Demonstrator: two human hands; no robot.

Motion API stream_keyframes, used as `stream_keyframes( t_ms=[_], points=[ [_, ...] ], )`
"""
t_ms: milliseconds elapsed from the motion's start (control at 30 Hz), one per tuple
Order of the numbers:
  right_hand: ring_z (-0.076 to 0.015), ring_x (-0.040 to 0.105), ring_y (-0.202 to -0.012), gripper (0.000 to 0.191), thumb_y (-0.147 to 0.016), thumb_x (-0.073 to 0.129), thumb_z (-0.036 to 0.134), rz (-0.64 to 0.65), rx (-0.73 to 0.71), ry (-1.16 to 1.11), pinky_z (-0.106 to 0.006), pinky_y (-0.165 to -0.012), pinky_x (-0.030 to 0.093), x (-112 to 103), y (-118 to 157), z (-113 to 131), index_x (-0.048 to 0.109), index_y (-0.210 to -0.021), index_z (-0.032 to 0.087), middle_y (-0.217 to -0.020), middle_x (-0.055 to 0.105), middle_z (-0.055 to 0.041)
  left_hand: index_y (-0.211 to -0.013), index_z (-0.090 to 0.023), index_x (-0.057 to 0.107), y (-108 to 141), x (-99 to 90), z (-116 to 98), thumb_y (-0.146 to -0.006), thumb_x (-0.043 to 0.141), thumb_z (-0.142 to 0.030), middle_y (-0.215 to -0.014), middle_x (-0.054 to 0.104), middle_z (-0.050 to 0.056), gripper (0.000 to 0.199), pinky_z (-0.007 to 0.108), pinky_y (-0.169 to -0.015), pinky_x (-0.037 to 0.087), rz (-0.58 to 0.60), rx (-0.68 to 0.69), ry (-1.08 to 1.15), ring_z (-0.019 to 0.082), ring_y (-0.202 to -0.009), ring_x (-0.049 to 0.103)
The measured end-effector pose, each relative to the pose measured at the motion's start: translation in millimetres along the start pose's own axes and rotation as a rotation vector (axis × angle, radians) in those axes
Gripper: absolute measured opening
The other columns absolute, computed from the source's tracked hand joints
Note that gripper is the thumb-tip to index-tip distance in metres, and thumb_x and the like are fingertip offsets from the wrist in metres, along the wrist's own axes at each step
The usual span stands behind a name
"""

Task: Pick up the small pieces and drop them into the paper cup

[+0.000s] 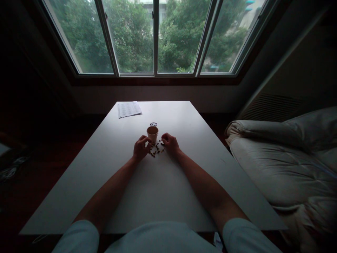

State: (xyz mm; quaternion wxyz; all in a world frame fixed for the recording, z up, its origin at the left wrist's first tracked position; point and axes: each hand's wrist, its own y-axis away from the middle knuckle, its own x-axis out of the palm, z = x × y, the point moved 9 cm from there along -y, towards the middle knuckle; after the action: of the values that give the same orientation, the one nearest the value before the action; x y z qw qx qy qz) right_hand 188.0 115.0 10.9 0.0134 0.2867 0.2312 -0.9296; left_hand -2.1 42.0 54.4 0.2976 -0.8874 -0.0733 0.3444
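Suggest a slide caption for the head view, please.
Left hand and right hand flank a tapered cup and small scattered pieces on a white table before a window.

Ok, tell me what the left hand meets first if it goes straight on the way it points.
Likely the tapered cup: the left hand has its fingers aimed at the cup's lower side, seemingly very close, though depth leaves contact unclear.

Nothing can be read: the paper sheets on the far left of the desk bear faint print, too small to make out.
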Motion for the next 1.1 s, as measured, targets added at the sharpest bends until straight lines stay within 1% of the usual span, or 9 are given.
stream_keyframes(
  t_ms=[167, 300, 533, 700, 833, 900, 1000, 1100],
  points=[
    [-0.0132, 0.057, -0.066, 0.015, -0.079, 0.054, 0.023, 0.001, 0.003, 0.006, -0.024, -0.067, 0.044, 0.0, -0.2, -0.1, 0.067, -0.088, 0.02, -0.075, 0.067, 0.0011, -0.09, -0.021, 0.068, -0.3, 0.1, 1.7, -0.089, 0.057, -0.025, -0.097, 0.065, 0.004, 0.012, 0.024, -0.062, 0.043, -0.011, -0.007, -0.005, 0.01, -0.059, 0.05],
    [-0.0134, 0.057, -0.067, 0.016, -0.079, 0.054, 0.024, -0.007, 0.001, 0.003, -0.024, -0.067, 0.043, -0.8, -0.1, 0.0, 0.067, -0.088, 0.021, -0.075, 0.067, 0.001, -0.093, -0.021, 0.068, -1.1, -0.5, 1.9, -0.089, 0.057, -0.021, -0.1, 0.066, 0.004, 0.012, 0.025, -0.065, 0.045, -0.026, 0.0, 0.0, 0.01, -0.061, 0.052],
    [-0.0136, 0.056, -0.066, 0.016, -0.078, 0.055, 0.023, 0.012, 0.019, 0.01, -0.024, -0.066, 0.042, -0.7, -0.7, 0.6, 0.067, -0.088, 0.02, -0.073, 0.067, 0.0012, -0.09, -0.022, 0.069, -2.3, -2.5, 0.4, -0.092, 0.054, -0.018, -0.098, 0.066, 0.005, 0.016, 0.026, -0.072, 0.048, -0.03, 0.004, 0.015, 0.014, -0.079, 0.061],
    [-0.0133, 0.057, -0.066, 0.016, -0.079, 0.054, 0.023, 0.001, 0.0, 0.009, -0.024, -0.066, 0.043, -1.1, -0.2, 1.0, 0.067, -0.088, 0.021, -0.074, 0.067, 0.0012, -0.09, -0.022, 0.069, -1.6, -4.4, -1.3, -0.092, 0.054, -0.019, -0.096, 0.066, 0.004, 0.016, 0.026, -0.07, 0.048, -0.041, 0.003, 0.004, 0.012, -0.071, 0.058],
    [-0.013, 0.056, -0.065, 0.016, -0.079, 0.054, 0.024, -0.001, 0.002, 0.007, -0.024, -0.066, 0.043, -0.1, -0.5, -1.0, 0.067, -0.088, 0.021, -0.073, 0.066, 0.0015, -0.097, -0.022, 0.07, -0.3, -6.6, -7.1, -0.093, 0.051, -0.02, -0.102, 0.066, 0.005, 0.019, 0.025, -0.067, 0.047, -0.045, 0.017, -0.016, 0.011, -0.067, 0.057],
    [-0.0132, 0.057, -0.066, 0.015, -0.08, 0.055, 0.024, 0.0, 0.003, 0.01, -0.024, -0.067, 0.043, 0.2, -0.8, -1.9, 0.067, -0.088, 0.021, -0.073, 0.066, 0.0014, -0.101, -0.023, 0.07, 0.3, -8.3, -11.3, -0.094, 0.05, -0.02, -0.107, 0.066, 0.005, 0.021, 0.025, -0.069, 0.048, -0.052, 0.031, -0.019, 0.012, -0.071, 0.059],
    [-0.0134, 0.058, -0.066, 0.015, -0.08, 0.055, 0.025, -0.001, -0.009, 0.0, -0.024, -0.066, 0.042, 0.4, -1.0, -2.0, 0.067, -0.088, 0.021, -0.074, 0.067, 0.0012, -0.107, -0.024, 0.068, 1.0, -9.6, -17.2, -0.094, 0.049, -0.018, -0.114, 0.065, 0.006, 0.024, 0.026, -0.076, 0.05, -0.052, 0.055, -0.021, 0.014, -0.085, 0.063],
    [-0.0133, 0.058, -0.066, 0.016, -0.08, 0.055, 0.024, -0.003, -0.019, -0.007, -0.024, -0.066, 0.042, 0.2, -1.2, -1.8, 0.067, -0.089, 0.021, -0.073, 0.067, 0.0011, -0.112, -0.024, 0.067, 1.4, -10.4, -20.8, -0.094, 0.048, -0.018, -0.121, 0.064, 0.007, 0.026, 0.028, -0.081, 0.051, -0.046, 0.071, -0.033, 0.017, -0.096, 0.064]
  ],
)
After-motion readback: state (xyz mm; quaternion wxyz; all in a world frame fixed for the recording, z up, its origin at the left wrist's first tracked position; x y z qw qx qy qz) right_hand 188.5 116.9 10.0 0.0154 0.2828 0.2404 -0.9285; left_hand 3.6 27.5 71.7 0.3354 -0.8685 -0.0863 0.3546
